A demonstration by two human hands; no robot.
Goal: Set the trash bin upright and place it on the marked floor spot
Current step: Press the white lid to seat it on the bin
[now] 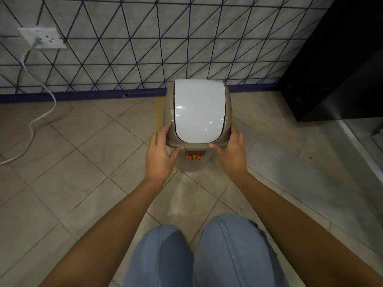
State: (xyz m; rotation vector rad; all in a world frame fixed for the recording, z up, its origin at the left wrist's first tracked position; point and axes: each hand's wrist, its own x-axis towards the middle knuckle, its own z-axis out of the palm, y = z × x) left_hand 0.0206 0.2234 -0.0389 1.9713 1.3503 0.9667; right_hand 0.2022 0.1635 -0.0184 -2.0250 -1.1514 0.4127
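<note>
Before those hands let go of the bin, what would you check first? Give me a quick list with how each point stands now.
1. Bin upright: ok. The trash bin stands with its white lid facing up.
2. Grip on both sides: ok. The left hand and the right hand rest on the near corners of the rim.
3. Bin on the marked spot: cannot tell. A yellow strip on the floor shows at the bin's left edge; the rest is hidden beneath it.
4. Bin resting on the floor: cannot tell, its base is hidden from above.
5. Cable clear of the bin: ok, it lies well to the left.
</note>
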